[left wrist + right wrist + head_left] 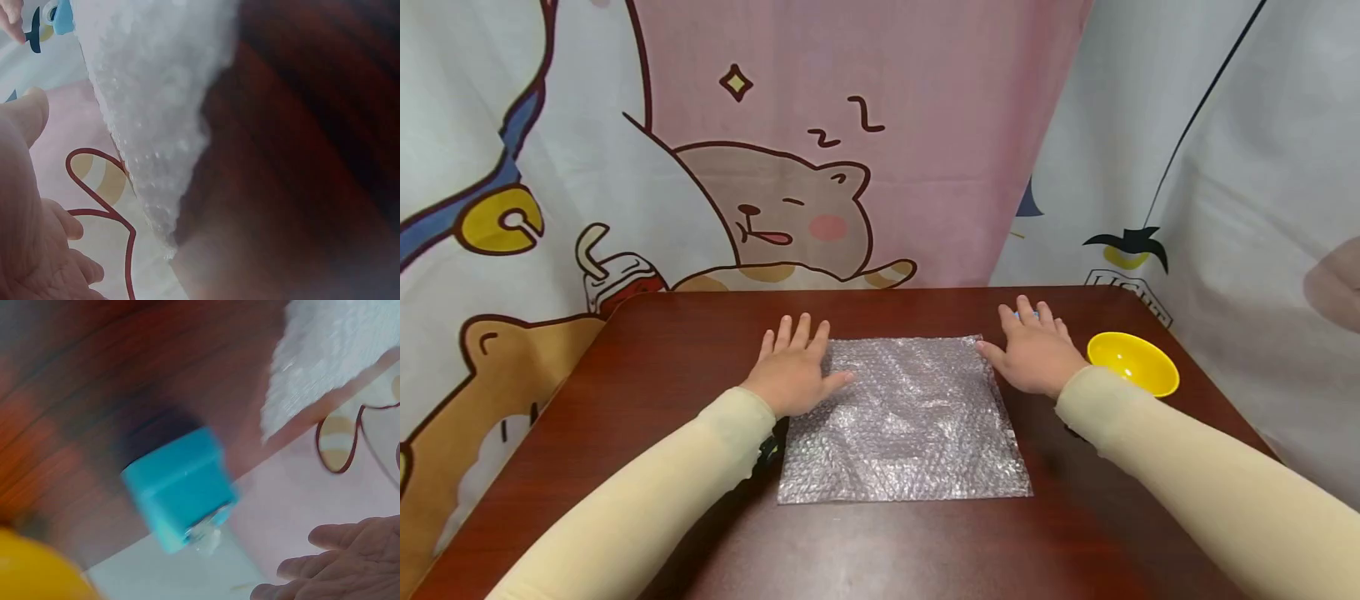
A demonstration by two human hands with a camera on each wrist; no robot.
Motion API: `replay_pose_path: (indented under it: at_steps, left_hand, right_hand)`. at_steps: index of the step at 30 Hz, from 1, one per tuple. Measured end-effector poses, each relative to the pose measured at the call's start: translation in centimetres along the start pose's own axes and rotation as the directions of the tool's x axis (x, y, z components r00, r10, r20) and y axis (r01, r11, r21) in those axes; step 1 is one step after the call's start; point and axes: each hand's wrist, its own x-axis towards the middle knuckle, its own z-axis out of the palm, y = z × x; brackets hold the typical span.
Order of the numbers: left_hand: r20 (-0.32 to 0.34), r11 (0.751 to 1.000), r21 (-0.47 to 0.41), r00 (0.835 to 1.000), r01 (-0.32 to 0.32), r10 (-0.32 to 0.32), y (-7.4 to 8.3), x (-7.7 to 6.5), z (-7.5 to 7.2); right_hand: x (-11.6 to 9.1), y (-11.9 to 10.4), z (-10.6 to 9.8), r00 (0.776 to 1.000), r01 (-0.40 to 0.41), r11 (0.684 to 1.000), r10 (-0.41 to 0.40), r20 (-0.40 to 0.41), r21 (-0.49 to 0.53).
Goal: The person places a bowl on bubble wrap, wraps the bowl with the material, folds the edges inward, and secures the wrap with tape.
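A sheet of clear bubble wrap (910, 425) lies flat on the dark brown table. Over its left edge is my left hand (790, 377), palm down with fingers spread, holding nothing. My right hand (1037, 354), also spread and without anything in it, is by the sheet's far right corner. In the wrist views both hands look raised above the tabletop. A blue tape dispenser (178, 481) stands on the table near the right hand, which mostly hides it in the head view. The bubble wrap (150, 94) also fills much of the left wrist view.
A yellow bowl (1131, 362) sits to the right of the right hand, near the table's right side. Behind the table (880, 550) hangs a curtain (955, 142) printed with cartoon animals. Part of another person's hand (1337, 283) appears at the right edge.
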Motion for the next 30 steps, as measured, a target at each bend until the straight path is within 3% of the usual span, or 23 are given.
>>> replay_pose_path:
  at_steps: [8, 15, 21, 30]
  left_hand:
    - [0.002, 1.0, -0.009, 1.0, -0.002, 0.002, -0.5, -0.3, -0.1]
    - [0.009, 1.0, -0.007, 1.0, 0.004, -0.004, -1.2, -0.5, -0.3]
    - [0.014, 1.0, -0.008, 1.0, 0.01, -0.01, -1.8, -0.7, -0.4]
    - [0.004, 1.0, 0.007, 1.0, 0.014, -0.014, -2.5, -1.0, -0.4]
  right_hand:
    - [-0.8, 5.9, -2.1, 0.995, -0.102, 0.995, 0.102, 0.006, -0.012]
    - [-2.0, 10.6, -2.8, 0.982, -0.189, 0.982, 0.189, 0.009, 0.002]
    - [-2.8, 12.8, -2.6, 0.974, -0.224, 0.974, 0.225, 0.035, -0.026]
    - [-3.0, 13.8, -1.7, 0.984, -0.168, 0.985, 0.17, 0.053, -0.031]
